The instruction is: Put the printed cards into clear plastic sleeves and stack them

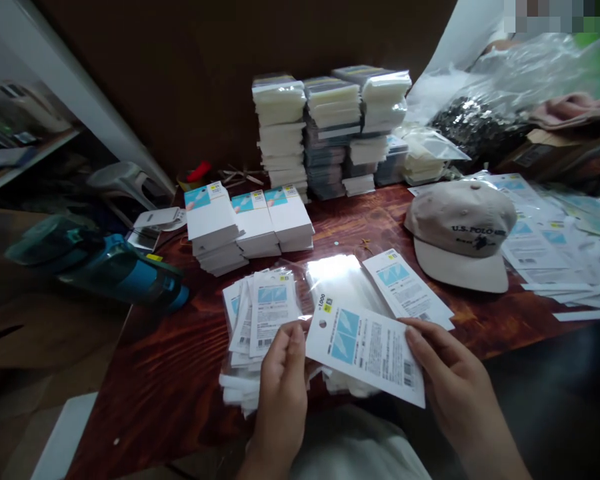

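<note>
My right hand [447,377] pinches the right end of a white printed card [380,353], thumb on top. The card is tilted, with blue pictures, a barcode and a hole at its left end. My left hand [283,387] is closed at the card's left edge; what its fingertips grip is hidden. Under the card lies a stack of clear plastic sleeves [337,273]. To its left is a pile of printed cards [273,310], some in clear plastic. Another loose printed card [405,287] lies to the right of the sleeves.
White card stacks [213,223] stand at the back left, before tall piles of packs [283,143]. A beige cap [460,227] sits at right, beside spread printed sheets [545,247]. A blue bottle [130,267] is at the table's left edge. Plastic bags [520,80] crowd the back right.
</note>
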Action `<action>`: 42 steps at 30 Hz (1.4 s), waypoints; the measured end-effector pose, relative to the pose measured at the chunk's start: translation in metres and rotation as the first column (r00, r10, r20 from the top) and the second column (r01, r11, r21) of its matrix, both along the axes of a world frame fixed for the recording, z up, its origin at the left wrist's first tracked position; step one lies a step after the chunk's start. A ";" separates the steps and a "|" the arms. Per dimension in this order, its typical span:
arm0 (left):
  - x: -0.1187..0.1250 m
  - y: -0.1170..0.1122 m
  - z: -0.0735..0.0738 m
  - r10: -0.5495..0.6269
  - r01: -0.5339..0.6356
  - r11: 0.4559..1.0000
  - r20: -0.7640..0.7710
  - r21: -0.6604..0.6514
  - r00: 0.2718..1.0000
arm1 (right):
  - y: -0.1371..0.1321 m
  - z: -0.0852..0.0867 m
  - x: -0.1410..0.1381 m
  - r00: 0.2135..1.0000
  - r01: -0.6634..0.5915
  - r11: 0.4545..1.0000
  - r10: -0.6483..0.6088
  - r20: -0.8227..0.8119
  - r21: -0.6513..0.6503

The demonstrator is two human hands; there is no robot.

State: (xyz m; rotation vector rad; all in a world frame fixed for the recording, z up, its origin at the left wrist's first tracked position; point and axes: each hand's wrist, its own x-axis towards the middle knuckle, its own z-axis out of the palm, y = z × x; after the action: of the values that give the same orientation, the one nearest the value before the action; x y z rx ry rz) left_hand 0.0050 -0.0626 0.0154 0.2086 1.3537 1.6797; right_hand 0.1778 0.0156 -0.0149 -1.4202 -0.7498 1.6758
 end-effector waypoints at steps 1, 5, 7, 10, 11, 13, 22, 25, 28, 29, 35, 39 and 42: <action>-0.002 -0.002 0.001 -0.009 0.009 1.000 -0.013 0.007 1.000 | -0.002 -0.001 0.000 1.000 0.012 1.000 -0.012 0.013 0.008; -0.009 -0.008 0.004 -0.096 0.095 0.995 -0.120 -0.014 0.988 | -0.006 -0.005 0.001 0.995 0.049 0.995 -0.056 0.077 0.084; -0.010 -0.011 0.007 -0.143 0.141 0.990 -0.226 -0.027 0.963 | -0.007 -0.005 0.001 0.996 0.044 0.994 -0.051 0.077 0.099; -0.013 -0.014 0.013 -0.221 0.218 0.975 -0.336 -0.047 0.915 | -0.006 -0.003 0.003 0.997 0.018 0.992 -0.027 0.069 0.122; -0.015 -0.016 0.015 -0.248 0.240 0.968 -0.350 -0.068 0.903 | -0.005 -0.002 0.004 0.997 0.002 0.990 -0.014 0.082 0.138; -0.020 -0.019 0.020 -0.314 0.290 0.949 -0.386 -0.121 0.868 | -0.003 0.002 0.007 0.992 -0.044 0.988 0.025 0.127 0.151; -0.042 -0.030 0.037 -0.590 0.540 0.792 -0.582 -0.285 0.560 | 0.008 0.023 0.008 0.992 -0.111 0.991 0.105 0.075 0.069; -0.037 -0.032 0.035 -0.516 0.470 0.850 -0.560 -0.239 0.648 | 0.006 0.018 0.007 0.986 -0.055 0.990 0.034 0.161 0.126; -0.031 -0.031 0.033 -0.512 0.469 0.855 -0.492 -0.219 0.704 | -0.001 0.010 0.003 0.978 0.011 0.980 -0.052 0.203 0.199; -0.029 -0.030 0.033 -0.567 0.529 0.819 -0.463 -0.223 0.682 | -0.003 0.008 0.002 0.977 0.034 0.974 -0.080 0.200 0.224; -0.027 -0.022 0.019 -0.448 0.425 0.894 -0.330 -0.145 0.831 | -0.020 0.013 -0.010 0.994 0.053 0.973 -0.073 0.083 0.225; -0.027 -0.016 0.016 -0.048 0.031 0.996 -0.220 -0.081 0.974 | -0.026 0.019 -0.014 0.997 0.077 0.985 -0.080 0.010 0.157; -0.022 -0.011 0.020 0.034 -0.037 0.999 -0.098 -0.026 0.995 | -0.030 0.019 -0.018 0.999 0.018 0.987 -0.023 0.028 0.158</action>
State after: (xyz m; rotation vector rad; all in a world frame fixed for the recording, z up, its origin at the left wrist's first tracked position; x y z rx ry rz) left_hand -0.0167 -0.0735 0.0357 0.2546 1.4594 1.6982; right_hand 0.1597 -0.0144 0.0043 -1.3406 -0.8622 1.5472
